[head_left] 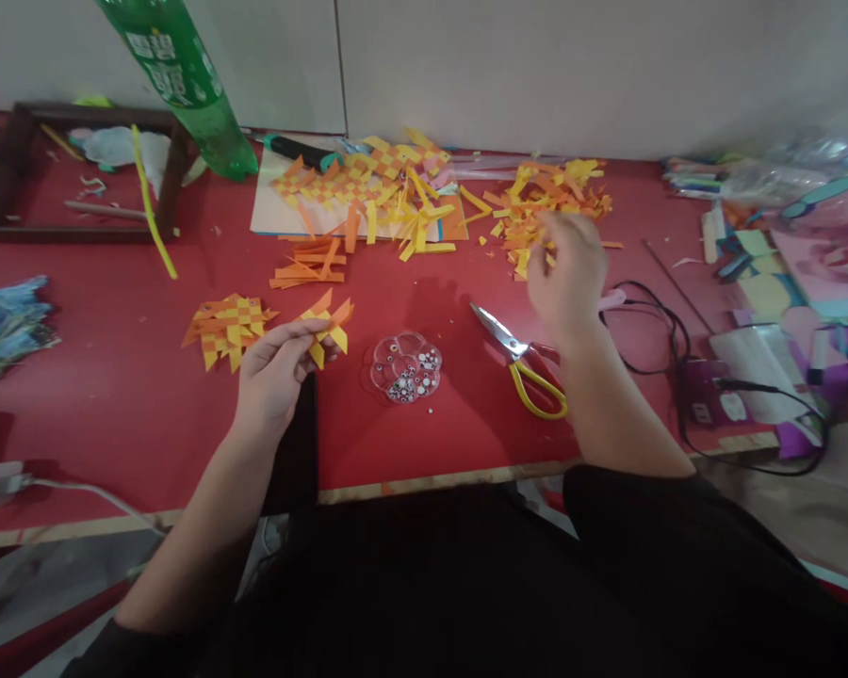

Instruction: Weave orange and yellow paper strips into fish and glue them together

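My left hand (pixel 274 369) pinches a small woven paper piece (pixel 321 330) in orange and yellow, with pointed strip ends sticking out. Left of that hand, a woven paper fish (pixel 230 328) in the same colours lies on the red table. My right hand (pixel 571 268) hovers at a heap of paper scraps (pixel 555 202), fingers bent, thumb and forefinger apart. Scissors with yellow and red handles (pixel 519 363) lie partly under the right forearm, blades pointing away. Between the hands sits a clear flower-shaped dish (pixel 406 369) with small googly eyes.
More woven pieces (pixel 353 179) lie on cardboard at the back. Orange strips (pixel 311 262) are in front of it. A green bottle (pixel 184 85) stands beside a dark wooden tray (pixel 14 233). A black cable (pixel 678 377) and craft supplies (pixel 763 273) occupy the right.
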Demonstrator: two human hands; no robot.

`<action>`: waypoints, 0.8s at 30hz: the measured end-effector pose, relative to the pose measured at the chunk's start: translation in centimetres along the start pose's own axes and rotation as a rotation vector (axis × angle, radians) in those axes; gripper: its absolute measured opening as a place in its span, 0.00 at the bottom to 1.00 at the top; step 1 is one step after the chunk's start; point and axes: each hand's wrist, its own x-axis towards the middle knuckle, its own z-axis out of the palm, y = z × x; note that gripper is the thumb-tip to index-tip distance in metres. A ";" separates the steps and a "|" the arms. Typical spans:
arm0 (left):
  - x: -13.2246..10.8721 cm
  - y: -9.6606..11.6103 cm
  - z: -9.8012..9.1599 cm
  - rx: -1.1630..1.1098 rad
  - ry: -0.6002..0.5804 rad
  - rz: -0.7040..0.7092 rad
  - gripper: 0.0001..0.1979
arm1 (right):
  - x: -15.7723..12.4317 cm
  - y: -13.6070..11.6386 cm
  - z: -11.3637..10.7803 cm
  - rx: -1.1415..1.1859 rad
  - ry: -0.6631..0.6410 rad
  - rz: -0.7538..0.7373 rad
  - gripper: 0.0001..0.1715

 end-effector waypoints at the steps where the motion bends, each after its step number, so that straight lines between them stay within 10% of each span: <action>1: 0.0 0.0 0.0 0.002 0.000 -0.001 0.05 | 0.1 0.2 -0.2 -0.015 -0.005 -0.015 0.25; 3: 0.0 0.0 0.0 0.007 0.000 0.002 0.05 | -0.6 -0.4 -0.6 0.016 -0.063 -0.092 0.31; 5: 0.0 0.0 0.1 0.014 -0.003 0.010 0.05 | -2.3 -2.3 -1.2 0.124 -0.239 -0.245 0.16; 8: 0.0 -0.1 0.0 0.034 -0.012 0.028 0.05 | -5.7 -5.5 -1.7 0.356 -0.828 -0.639 0.10; 10: 0.0 -0.2 -0.2 0.057 -0.023 0.041 0.06 | -8.0 -6.8 -1.5 0.350 -0.945 -0.708 0.11; 19: -0.9 -0.9 0.0 0.354 -0.184 0.158 0.21 | -11.7 -6.2 0.1 0.306 -0.846 -0.517 0.11; 24: -2.7 -1.2 2.5 0.979 -0.618 0.363 0.47 | -11.9 -6.0 0.4 0.304 -0.846 -0.492 0.09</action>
